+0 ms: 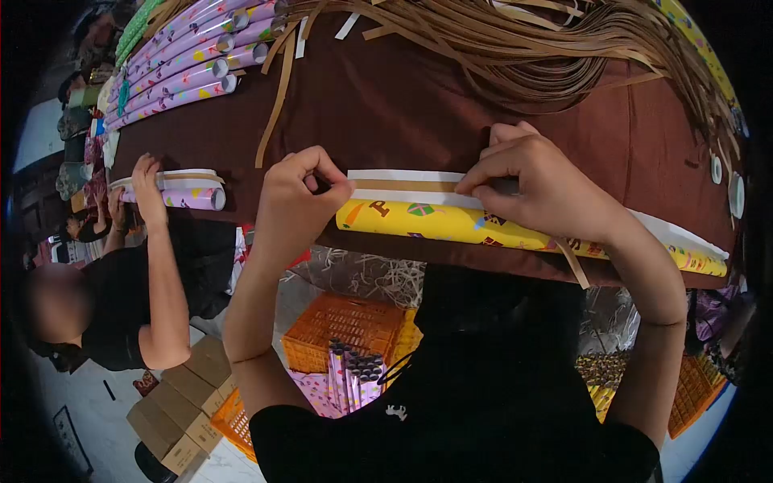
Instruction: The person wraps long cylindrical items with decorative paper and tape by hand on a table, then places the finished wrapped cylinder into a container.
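A roll of yellow patterned wrapping paper [419, 224] lies lengthwise along the near table edge, its white underside showing at the back. Along that white edge runs a flat brown strip [403, 185], perhaps tape. My left hand [298, 197] is closed, thumb and forefinger pinching at the strip's left end by the roll's tip. Further right, my right hand [531, 177] pinches the same strip against the white paper, its other fingers curled. The strip's loose tail hangs over the front of the roll below my right wrist. What lies under my right palm is hidden.
Behind lies a heap of brown strips [523, 56] on the brown tablecloth [354, 105]. Purple rolls [193, 76] are stacked at back left. A co-worker's hand [147, 189] rests on another purple roll [193, 198]. Below stand an orange crate [342, 318] and cardboard boxes [181, 406].
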{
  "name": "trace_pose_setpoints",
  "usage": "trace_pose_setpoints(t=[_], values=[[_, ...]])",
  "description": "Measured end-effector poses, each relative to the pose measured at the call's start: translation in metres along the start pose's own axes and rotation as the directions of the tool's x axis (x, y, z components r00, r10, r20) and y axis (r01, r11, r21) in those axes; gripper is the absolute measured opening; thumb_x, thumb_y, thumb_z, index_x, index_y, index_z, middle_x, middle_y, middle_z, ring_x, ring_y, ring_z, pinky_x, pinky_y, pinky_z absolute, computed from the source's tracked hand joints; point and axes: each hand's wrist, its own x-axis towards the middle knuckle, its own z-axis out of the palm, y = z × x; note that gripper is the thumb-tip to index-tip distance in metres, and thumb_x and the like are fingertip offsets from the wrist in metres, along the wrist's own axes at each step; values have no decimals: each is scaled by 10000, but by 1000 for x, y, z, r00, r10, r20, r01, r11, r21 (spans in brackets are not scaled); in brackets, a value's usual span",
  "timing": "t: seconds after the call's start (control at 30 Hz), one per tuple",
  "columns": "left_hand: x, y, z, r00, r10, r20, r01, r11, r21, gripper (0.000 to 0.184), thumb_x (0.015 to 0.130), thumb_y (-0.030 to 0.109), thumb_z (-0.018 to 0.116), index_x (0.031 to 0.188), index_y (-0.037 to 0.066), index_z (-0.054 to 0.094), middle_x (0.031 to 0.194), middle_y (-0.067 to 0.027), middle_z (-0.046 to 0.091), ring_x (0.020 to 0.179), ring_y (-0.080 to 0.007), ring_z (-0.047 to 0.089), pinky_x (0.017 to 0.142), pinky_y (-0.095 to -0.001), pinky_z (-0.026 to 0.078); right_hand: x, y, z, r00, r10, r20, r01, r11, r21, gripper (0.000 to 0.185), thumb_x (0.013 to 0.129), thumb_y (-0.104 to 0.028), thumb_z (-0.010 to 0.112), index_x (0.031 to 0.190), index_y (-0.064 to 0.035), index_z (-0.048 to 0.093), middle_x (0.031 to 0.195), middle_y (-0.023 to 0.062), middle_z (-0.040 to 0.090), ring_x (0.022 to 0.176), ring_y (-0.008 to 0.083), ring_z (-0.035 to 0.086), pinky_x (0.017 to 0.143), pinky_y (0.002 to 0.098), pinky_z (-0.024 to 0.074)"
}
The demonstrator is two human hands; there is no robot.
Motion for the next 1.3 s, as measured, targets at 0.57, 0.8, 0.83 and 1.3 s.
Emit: trace_pose_setpoints(t=[0.57, 0.8, 0.83, 1.3], values=[[-9, 14, -1, 974, 148, -170, -72, 920, 386, 151, 766, 33, 708, 879, 50, 610, 783, -55, 581, 757, -222, 544, 724, -332, 435, 0, 2, 1, 1000, 19, 13, -19, 999, 26, 162, 799, -131, 672, 908, -43, 754, 693, 83, 603, 780, 211, 536, 857, 344, 404], [-45, 47, 46, 831, 556, -15, -514, 778, 361, 338, 761, 64, 646, 1086, -27, 645, 1059, -149, 621, 1003, -297, 599, 854, -418, 496, 0, 4, 3, 1000, -3, -15, 3, 1000, 31, 152, 776, -55, 681, 909, -51, 756, 713, 40, 615, 753, 170, 490, 806, 310, 371], [-45, 48, 52, 830, 557, -14, -516, 778, 359, 338, 761, 64, 646, 1086, -27, 645, 1059, -149, 621, 1003, -297, 599, 854, -418, 496, 1, 5, 5, 1000, 1, -16, 0, 1000, 30, 152, 776, -55, 681, 909, -51, 756, 713, 40, 615, 753, 170, 490, 806, 310, 371], [-38, 42, 88, 804, 572, -165, -439, 757, 485, 362, 878, 200, 495, 1071, -55, 664, 1059, -165, 639, 984, -312, 609, 846, -426, 500, 0, 5, 4, 999, -19, -37, 22, 996, 83, 120, 776, -123, 695, 852, -53, 754, 702, 57, 641, 764, 196, 523, 796, 338, 398]])
